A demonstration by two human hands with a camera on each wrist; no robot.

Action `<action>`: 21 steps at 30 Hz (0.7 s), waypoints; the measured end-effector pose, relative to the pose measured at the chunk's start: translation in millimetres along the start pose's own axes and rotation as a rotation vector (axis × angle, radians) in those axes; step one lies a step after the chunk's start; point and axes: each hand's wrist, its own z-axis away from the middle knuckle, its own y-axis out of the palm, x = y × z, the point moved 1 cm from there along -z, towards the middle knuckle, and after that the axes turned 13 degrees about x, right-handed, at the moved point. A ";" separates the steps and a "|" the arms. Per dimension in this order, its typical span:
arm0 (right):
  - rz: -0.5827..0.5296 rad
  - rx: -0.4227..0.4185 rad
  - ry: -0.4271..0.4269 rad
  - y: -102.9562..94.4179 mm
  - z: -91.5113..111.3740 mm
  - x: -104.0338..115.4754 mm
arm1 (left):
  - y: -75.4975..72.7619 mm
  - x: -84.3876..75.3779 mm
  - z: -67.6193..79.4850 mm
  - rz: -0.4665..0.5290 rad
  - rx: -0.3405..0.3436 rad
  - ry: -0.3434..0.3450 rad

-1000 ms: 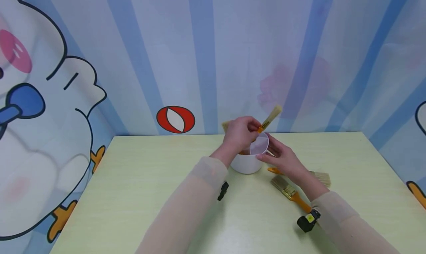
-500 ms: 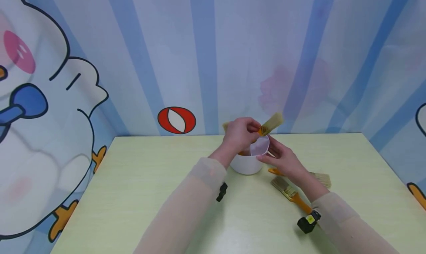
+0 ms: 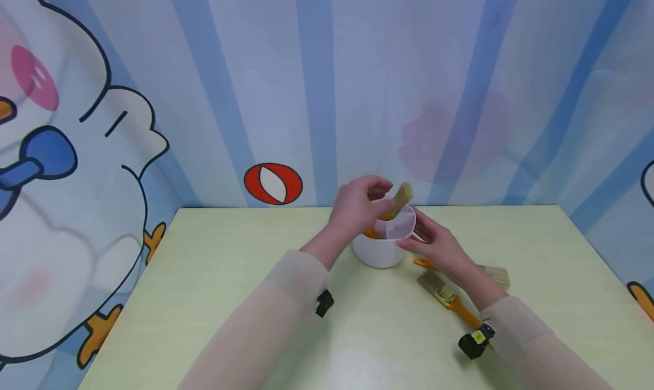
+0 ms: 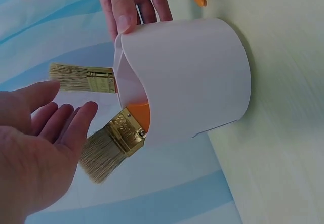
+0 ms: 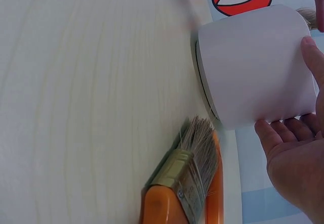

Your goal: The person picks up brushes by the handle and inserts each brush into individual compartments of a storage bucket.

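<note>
A white divided holder [image 3: 378, 254] stands at the back of the table. Two paintbrushes stand in it, bristles up: a narrower paintbrush [image 4: 83, 78] and a wide one [image 4: 112, 145] with a brass-coloured ferrule; their handles are mostly hidden inside. My left hand [image 3: 356, 207] is beside the narrower brush's bristles, its fingers loosely bent and apart from the handle. With thumb and fingers on either side, my right hand [image 3: 436, 241] holds the holder by its right side near the rim.
On the table [image 3: 245, 299], an orange-handled paintbrush [image 3: 449, 299] lies near my right forearm. Another paintbrush [image 3: 494, 275] lies partly hidden beneath that wrist. A printed backdrop [image 3: 357, 95] hangs behind the table's back edge.
The paintbrush that my left hand pinched above the holder has turned and gone down into it. The left fingers have let go. The right hand keeps its place on the holder.
</note>
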 end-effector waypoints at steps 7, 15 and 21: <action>-0.019 -0.005 -0.009 -0.9 -1.4 -3.0 | -5.9 6.9 27.0 0.022 0.000 0.060; -0.019 -0.013 -0.004 1.3 -0.5 -2.3 | -7.7 28.1 56.2 0.061 -0.043 0.124; -0.034 -0.010 -0.010 2.9 -0.2 -1.9 | -10.4 46.8 74.2 0.078 -0.083 0.069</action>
